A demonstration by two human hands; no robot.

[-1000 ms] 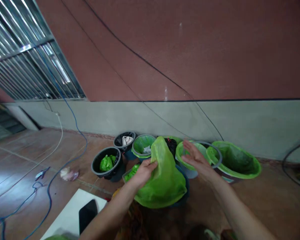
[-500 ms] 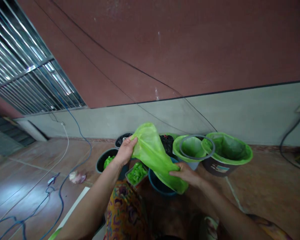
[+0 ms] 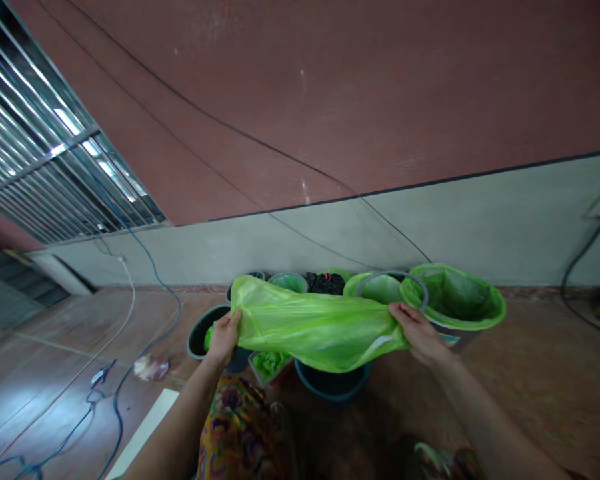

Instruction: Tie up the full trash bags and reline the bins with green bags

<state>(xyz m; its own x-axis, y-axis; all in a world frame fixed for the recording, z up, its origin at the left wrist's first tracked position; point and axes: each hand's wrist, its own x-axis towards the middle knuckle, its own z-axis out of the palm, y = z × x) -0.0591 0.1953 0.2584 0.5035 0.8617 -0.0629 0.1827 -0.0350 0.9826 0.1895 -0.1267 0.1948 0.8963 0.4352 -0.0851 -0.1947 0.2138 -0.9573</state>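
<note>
A thin, translucent green plastic bag point(image 3: 320, 327) is stretched sideways between my two hands. My left hand point(image 3: 225, 337) pinches its left end, and my right hand point(image 3: 417, 332) grips its right end. Below the bag sits a blue basin point(image 3: 333, 385), partly covered by it. Left of the basin, a small tub point(image 3: 270, 365) holds crumpled green plastic. Behind my left hand a dark bucket point(image 3: 203, 331) has more green plastic in it.
Along the wall stand a large green-lined bucket point(image 3: 453, 300), a smaller green-lined bucket with a grey ring point(image 3: 423, 283) over it, and a tied black bag point(image 3: 325, 283). A blue hose point(image 3: 121, 393) and a crumpled clear bag point(image 3: 151, 367) lie on the floor at left.
The bag was slanted, high at the left and low at the right. Now it is pulled out wide and nearly level. My left hand has gone down and left, my right hand right and up.
</note>
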